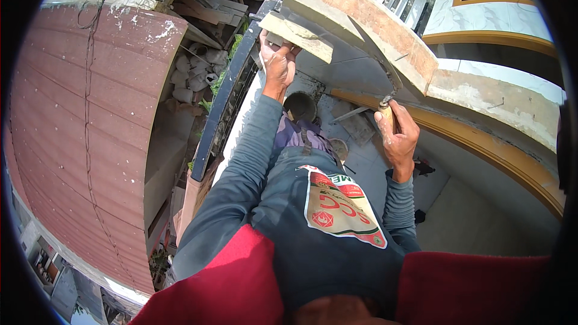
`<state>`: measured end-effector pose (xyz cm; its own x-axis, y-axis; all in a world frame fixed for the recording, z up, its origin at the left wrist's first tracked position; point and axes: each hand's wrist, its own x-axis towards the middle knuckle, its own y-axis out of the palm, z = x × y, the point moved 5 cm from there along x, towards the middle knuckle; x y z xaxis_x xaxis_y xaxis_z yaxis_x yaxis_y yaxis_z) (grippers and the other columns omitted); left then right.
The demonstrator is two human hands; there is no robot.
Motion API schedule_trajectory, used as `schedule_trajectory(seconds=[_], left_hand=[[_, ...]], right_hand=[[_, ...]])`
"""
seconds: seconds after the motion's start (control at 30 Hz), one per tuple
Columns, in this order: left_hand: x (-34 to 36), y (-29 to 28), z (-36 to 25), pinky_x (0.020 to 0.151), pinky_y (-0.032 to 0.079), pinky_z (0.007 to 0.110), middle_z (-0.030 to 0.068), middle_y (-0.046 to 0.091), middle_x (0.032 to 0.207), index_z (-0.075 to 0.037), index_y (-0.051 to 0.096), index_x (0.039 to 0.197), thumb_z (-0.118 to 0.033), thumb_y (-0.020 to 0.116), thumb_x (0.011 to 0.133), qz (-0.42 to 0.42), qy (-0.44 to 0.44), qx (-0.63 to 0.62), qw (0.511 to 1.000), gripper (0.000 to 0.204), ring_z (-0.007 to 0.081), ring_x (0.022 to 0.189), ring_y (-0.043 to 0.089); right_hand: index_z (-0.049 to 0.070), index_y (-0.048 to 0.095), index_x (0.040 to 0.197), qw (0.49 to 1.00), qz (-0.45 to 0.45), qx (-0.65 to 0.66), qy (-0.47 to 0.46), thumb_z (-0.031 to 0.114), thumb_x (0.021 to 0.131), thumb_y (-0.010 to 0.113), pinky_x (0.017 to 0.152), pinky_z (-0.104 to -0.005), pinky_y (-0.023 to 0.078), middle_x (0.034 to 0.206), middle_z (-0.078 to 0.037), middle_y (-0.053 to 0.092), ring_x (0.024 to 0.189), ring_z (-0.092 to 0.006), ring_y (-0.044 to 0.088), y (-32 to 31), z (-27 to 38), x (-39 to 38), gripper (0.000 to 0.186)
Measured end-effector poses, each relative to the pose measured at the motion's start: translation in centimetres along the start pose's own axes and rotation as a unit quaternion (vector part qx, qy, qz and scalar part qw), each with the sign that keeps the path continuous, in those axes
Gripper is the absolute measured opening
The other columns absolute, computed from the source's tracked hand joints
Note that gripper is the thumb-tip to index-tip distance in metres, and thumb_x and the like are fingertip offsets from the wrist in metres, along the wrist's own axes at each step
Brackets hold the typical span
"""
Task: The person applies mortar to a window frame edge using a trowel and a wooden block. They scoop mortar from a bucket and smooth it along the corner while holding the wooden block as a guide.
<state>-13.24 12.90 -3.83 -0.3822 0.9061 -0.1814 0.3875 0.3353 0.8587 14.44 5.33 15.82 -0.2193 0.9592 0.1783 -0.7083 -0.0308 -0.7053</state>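
My left hand (279,66) is raised at the wall, its fingers closed around the underside of a flat, pale rectangular board (296,36) with a rough, mortar-like top. Further right, my right hand (400,139) grips the wooden handle of a trowel (385,66). Its long dark blade is seen nearly edge-on, tilted up and leftward in front of the wall ledge (355,9). Some grey matter clings near the handle end of the blade. The board's far side meets or overlaps the ledge's underside in the picture; I cannot tell whether they touch.
At left runs a reddish corrugated roof (90,114) with a cable across it. A dark metal rail (232,84) stands beside my left arm. Below are a bucket (300,106) and tiled floor. Nails stick out of the ledge. An orange-brown frame (481,150) crosses at right.
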Motion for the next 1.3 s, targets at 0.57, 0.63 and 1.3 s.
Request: schedule_trajectory(seconds=[0.57, 0.63, 1.3], left_hand=[[-3.7, 5.1, 0.5, 0.106, 0.052, 0.049, 0.0102, 0.05, 0.144, -0.017, 0.033, 0.151, 0.011, 0.065, 0.092, 0.122, -0.004, -0.059, 0.991, 0.073, 0.0283, 0.131, 0.055], [-3.9, 3.6, 2.3, 0.104, 0.053, 0.05, 0.0105, 0.05, 0.144, -0.017, 0.034, 0.15, 0.011, 0.065, 0.092, 0.109, -0.017, -0.06, 0.992, 0.073, 0.0294, 0.13, 0.056], [-8.7, 6.7, 8.1, 0.096, 0.055, 0.051, 0.0131, 0.053, 0.137, -0.019, 0.034, 0.147, 0.017, 0.06, 0.09, 0.046, -0.014, 0.0, 0.999, 0.073, 0.0284, 0.119, 0.061]], right_hand=[[-0.011, 0.068, 0.118, 0.994, -0.066, 0.052, 0.067, 0.003, 0.086, 0.08, 0.082, -0.0304, 0.054, 0.102, -0.017, 0.072, 0.091, -0.0204, 0.067, -3.7, -2.3, -3.8, 0.036], [-0.011, 0.068, 0.117, 0.994, -0.066, 0.039, 0.073, 0.004, 0.086, 0.08, 0.082, -0.0305, 0.054, 0.102, -0.017, 0.072, 0.091, -0.0207, 0.068, -4.2, -2.9, -4.5, 0.036], [-0.012, 0.068, 0.116, 0.986, -0.077, 0.117, 0.087, 0.0, 0.085, 0.079, 0.083, -0.0303, 0.054, 0.104, -0.018, 0.072, 0.092, -0.021, 0.069, -10.1, -10.5, -10.0, 0.035]])
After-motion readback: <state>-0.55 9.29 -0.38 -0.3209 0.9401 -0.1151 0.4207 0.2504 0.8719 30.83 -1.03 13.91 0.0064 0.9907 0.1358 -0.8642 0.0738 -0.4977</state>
